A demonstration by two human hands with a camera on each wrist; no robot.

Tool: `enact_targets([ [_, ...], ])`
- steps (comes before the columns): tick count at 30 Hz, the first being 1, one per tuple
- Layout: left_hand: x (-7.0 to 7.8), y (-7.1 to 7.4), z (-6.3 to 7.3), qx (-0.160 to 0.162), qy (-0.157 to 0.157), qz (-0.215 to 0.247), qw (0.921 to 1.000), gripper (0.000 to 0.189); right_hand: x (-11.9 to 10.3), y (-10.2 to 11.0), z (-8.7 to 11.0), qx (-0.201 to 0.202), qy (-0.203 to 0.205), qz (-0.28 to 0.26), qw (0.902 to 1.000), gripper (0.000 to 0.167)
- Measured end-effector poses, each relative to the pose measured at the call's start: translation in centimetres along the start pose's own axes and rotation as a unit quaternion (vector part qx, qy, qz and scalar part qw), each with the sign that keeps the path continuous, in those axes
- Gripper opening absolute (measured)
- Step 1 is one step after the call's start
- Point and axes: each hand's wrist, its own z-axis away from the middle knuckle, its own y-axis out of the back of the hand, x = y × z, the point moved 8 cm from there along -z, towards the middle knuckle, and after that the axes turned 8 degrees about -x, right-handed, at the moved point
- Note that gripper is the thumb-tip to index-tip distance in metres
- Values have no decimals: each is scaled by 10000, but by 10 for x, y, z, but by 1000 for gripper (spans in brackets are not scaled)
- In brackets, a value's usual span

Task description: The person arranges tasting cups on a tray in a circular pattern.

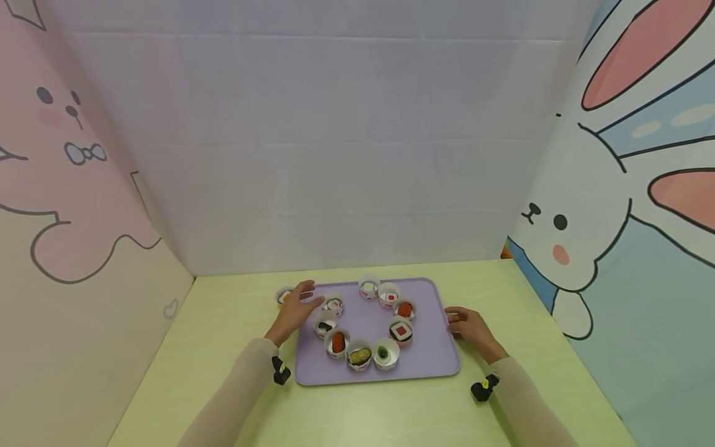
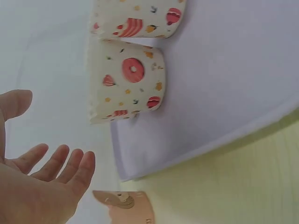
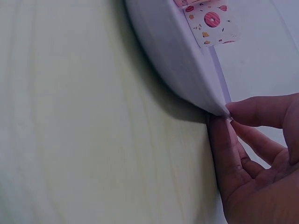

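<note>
A purple tray [image 1: 363, 316] lies on the table, bearing a ring of paper cups printed with sweets, each holding a small sushi-like piece. My right hand [image 1: 468, 326] pinches the tray's right rim between thumb and finger, as the right wrist view shows. At the tray's upper left, my left hand [image 1: 296, 310] hovers with loosely bent fingers [image 2: 86, 170] and holds nothing. Left of the tray stands another cup [image 1: 282, 293] with an orange-and-white piece, partly behind that hand. A printed cup [image 1: 333, 304] on the tray sits just right of the left fingers.
Pale yellow table [image 1: 368, 410] surrounds the tray. A white wall sheet [image 1: 346, 155] rises behind it, with cartoon-printed panels at both sides. Two cups, one with a green piece [image 1: 368, 288] and one with a red-centred piece [image 1: 389, 298], stand near the tray's back edge.
</note>
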Motion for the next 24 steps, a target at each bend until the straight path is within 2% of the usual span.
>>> enact_targets([
  [11, 18, 34, 12, 392, -207, 407, 9982, 63, 1, 1, 1, 11, 42, -1, 10000, 50],
  [17, 16, 49, 17, 450, -374, 797, 9951, 69, 1, 1, 1, -8, 44, 33, 10000, 50],
  [24, 11, 73, 21, 748, -454, 859, 9925, 72, 2, 1, 0, -27, 9, 66, 10000, 51],
])
